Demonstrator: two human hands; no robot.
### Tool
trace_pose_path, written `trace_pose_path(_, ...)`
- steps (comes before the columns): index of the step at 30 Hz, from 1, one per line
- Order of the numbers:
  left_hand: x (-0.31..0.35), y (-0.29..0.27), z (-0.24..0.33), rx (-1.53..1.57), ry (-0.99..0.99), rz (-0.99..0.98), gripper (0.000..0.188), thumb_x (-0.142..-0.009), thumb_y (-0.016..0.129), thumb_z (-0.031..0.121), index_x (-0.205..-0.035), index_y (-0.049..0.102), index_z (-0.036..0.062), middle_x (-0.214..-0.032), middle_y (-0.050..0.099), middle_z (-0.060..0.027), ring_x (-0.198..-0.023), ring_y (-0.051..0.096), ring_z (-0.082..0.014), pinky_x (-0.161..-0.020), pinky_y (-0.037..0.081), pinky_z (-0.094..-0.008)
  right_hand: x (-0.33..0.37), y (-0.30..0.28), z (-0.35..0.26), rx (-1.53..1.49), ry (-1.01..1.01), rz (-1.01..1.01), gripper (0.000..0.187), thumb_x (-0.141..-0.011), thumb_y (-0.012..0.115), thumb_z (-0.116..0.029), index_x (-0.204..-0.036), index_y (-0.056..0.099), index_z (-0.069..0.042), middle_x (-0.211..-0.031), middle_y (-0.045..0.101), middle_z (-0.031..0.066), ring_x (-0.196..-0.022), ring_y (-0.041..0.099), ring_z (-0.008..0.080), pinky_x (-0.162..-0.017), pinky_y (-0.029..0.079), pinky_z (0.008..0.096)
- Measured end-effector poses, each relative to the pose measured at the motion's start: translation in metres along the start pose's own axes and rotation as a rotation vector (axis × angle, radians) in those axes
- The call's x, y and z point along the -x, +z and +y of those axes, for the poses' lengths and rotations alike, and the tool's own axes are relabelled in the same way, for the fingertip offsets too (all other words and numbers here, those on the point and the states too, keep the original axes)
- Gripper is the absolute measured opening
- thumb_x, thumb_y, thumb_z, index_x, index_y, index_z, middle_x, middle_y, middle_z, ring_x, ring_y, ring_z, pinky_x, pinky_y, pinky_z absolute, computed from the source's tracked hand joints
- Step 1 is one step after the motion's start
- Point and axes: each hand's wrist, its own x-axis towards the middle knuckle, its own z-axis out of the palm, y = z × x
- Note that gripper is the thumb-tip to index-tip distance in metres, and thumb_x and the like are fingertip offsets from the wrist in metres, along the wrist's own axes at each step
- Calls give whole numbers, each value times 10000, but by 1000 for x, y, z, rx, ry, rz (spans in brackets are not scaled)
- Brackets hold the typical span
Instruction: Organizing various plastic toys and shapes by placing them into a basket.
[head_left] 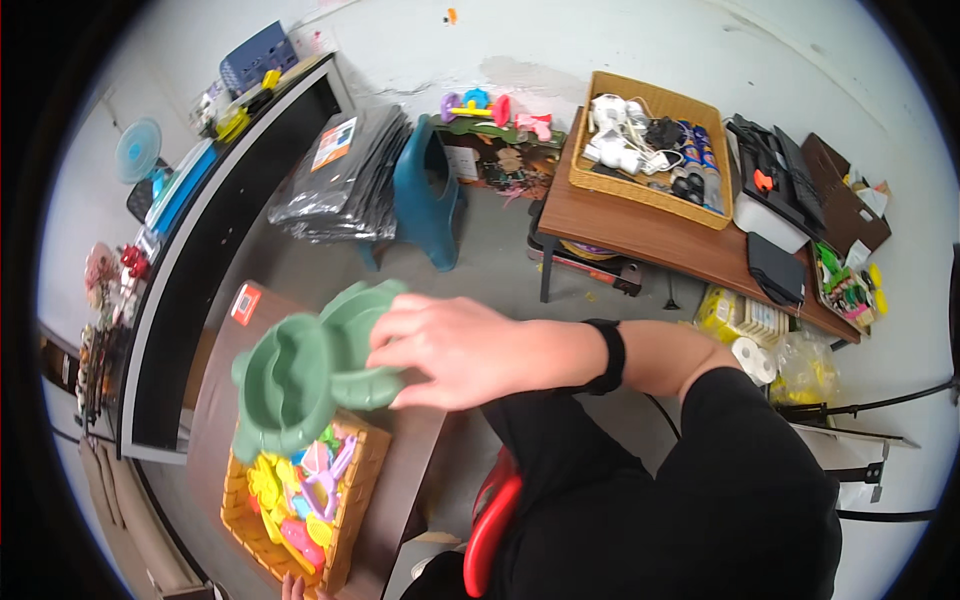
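My right hand [440, 352] is closed on the right side of a green double bowl [285, 375], which has two hollows and a wavy rim. The bowl is tilted above the far end of a woven basket [362, 490] and hides part of it. Inside the basket lies a heap of small plastic toys [300, 495] in yellow, pink, purple and blue. Only the fingertips of my left hand [293, 587] show at the lower edge, curled against the basket's near rim. The rest of that hand is out of sight.
The basket stands on a brown table [405, 480]. A black-and-white shelf [190, 280] runs along the left. Farther off are a blue stool [428, 195], wrapped black packages [345, 185], and a wooden desk [640, 235] bearing a wicker tray [650, 200] of cables. A red seat [495, 525] is beside my leg.
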Motion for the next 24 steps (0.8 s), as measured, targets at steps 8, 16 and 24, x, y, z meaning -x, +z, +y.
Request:
trace_pose_path(8, -20, 23, 7, -87, 90, -74, 313, -1121, 773, 152, -1362, 760, -47, -1344, 773, -217, -1248, 718, -353, -1162, 532, -461, 156, -68, 106, 368, 590, 243, 452, -895, 922, -308, -1282, 833, -91, -1293, 763, 82, -1239, 664, 327, -1111, 558, 445)
trace_pose_path(16, -22, 31, -2, -151, 47, -108, 351, -1111, 795, 178, -1367, 756, -59, -1357, 775, -218, -1257, 724, -360, -1163, 534, -463, 353, -114, 215, 638, 920, 131, 465, -934, 912, -312, -1324, 811, -80, -1349, 727, 91, -1310, 653, 334, -1125, 575, 451)
trace_pose_path(24, -13, 31, -33, -193, -23, 1, 322, -1038, 784, 39, -1356, 753, -3, -1471, 705, -203, -1383, 668, -373, -1200, 511, -479, 445, -107, 270, 818, 1051, 82, 546, -922, 931, -297, -1395, 785, -65, -1500, 672, 210, -1431, 601, 422, -1215, 513, 507)
